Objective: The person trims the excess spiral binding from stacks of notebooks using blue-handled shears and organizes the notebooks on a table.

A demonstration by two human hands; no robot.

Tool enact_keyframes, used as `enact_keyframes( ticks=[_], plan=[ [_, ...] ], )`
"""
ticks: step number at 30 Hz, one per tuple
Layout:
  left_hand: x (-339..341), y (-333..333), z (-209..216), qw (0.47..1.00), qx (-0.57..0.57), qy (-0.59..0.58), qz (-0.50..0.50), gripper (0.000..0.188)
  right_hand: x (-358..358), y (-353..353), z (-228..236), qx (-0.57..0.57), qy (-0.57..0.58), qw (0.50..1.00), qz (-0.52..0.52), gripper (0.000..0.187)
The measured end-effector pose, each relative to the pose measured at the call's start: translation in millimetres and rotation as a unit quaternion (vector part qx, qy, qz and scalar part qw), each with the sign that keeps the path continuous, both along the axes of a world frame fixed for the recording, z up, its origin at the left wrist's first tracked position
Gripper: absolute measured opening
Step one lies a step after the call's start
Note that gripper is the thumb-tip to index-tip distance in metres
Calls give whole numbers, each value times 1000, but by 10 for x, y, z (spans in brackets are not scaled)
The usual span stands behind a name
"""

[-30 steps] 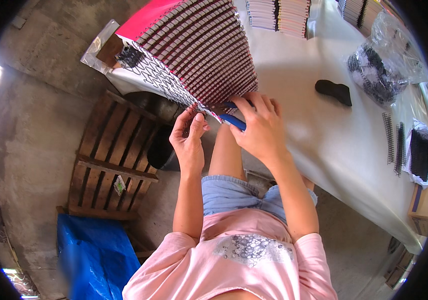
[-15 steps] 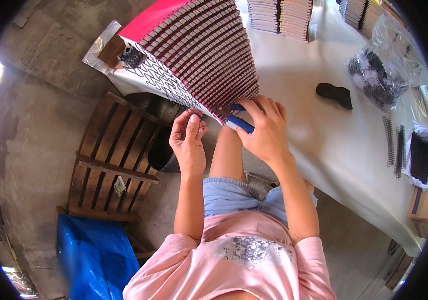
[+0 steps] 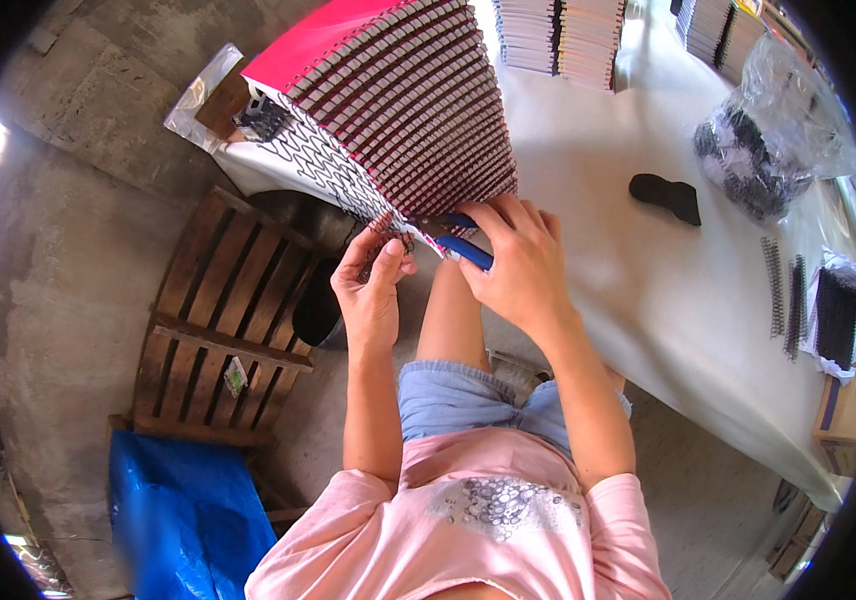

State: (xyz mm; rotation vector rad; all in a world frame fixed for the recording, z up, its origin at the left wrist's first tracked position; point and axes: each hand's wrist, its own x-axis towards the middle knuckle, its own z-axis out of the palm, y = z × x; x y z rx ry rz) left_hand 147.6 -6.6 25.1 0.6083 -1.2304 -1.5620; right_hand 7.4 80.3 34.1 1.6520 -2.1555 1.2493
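Observation:
A tall stack of coil-bound notebooks (image 3: 403, 110) stands at the table's left edge, dark red spiral bindings facing me and a pink cover on top. My right hand (image 3: 526, 262) is closed around pliers (image 3: 468, 252) with blue handles. Their jaws are at the lower corner of the stack, touching or close to the coil ends. Just left of the jaws, my left hand (image 3: 368, 295) pinches a small tangle of dark reddish coil wire (image 3: 388, 232). Whether this wire joins a notebook's binding cannot be made out.
On the white-covered table (image 3: 608, 220) lie a black shoe-sole-shaped piece (image 3: 665, 197), loose black coils (image 3: 773, 285) and a clear bag (image 3: 773, 140) of black coils. More notebook stacks (image 3: 558, 40) stand behind. A slatted wooden bench (image 3: 223, 320) and dark bucket (image 3: 318, 310) are at left.
Both hands have shifted slightly left. The pliers' jaws have moved left toward the wire in my left hand, and the view has shifted a little.

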Motion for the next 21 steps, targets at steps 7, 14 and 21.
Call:
enact_keyframes(
  ticks=[7, 14, 21],
  plan=[
    [24, -55, -10, 999, 24, 12, -36, 27, 36, -6, 83, 12, 40, 999, -14, 37],
    [-107, -1, -60, 999, 7, 11, 32, 22, 40, -28, -56, 15, -23, 999, -17, 21],
    [-5, 3, 16, 999, 32, 30, 18, 22, -35, 35, 60, -59, 42, 997, -42, 36]
  ],
)
